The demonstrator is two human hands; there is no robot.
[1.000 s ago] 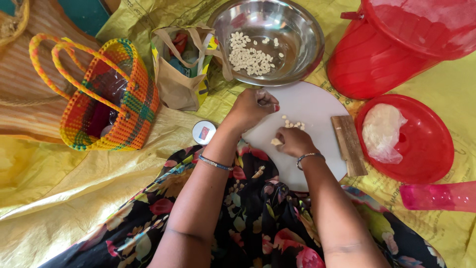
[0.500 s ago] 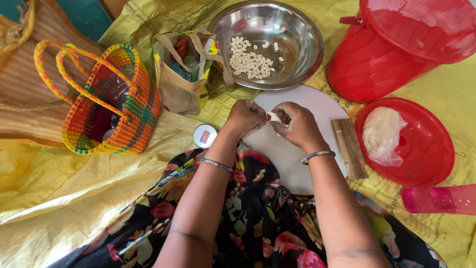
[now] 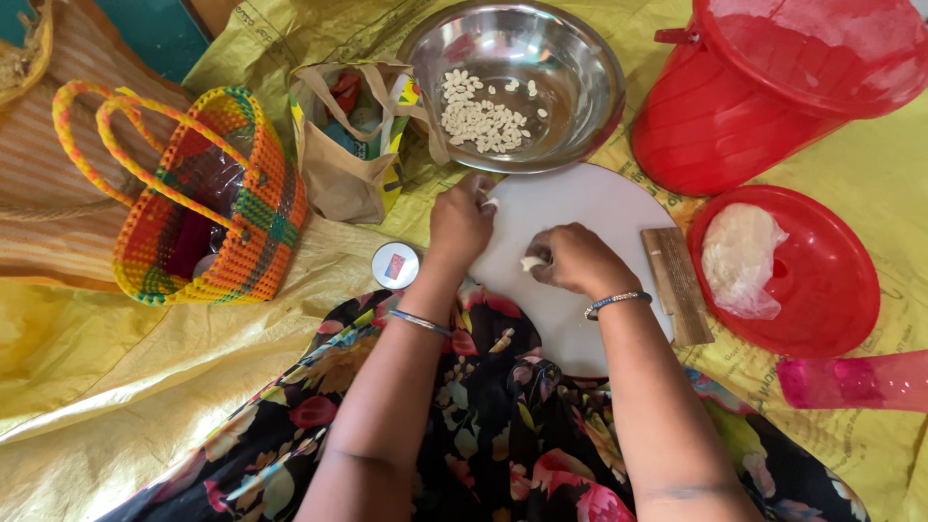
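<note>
Pale clove (image 3: 531,262) in right hand (image 3: 578,261) — round white board (image 3: 590,208) beneath.

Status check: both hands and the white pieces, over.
Left hand pinching white piece. Right hand gripping another piece. Both over white board; nothing blocking.

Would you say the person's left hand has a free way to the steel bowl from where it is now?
Probably yes. The left hand rests at the far edge of the white round board, and the steel bowl sits just beyond it, open-topped, with nothing between them. The fingertips do pinch a small white piece.
</note>
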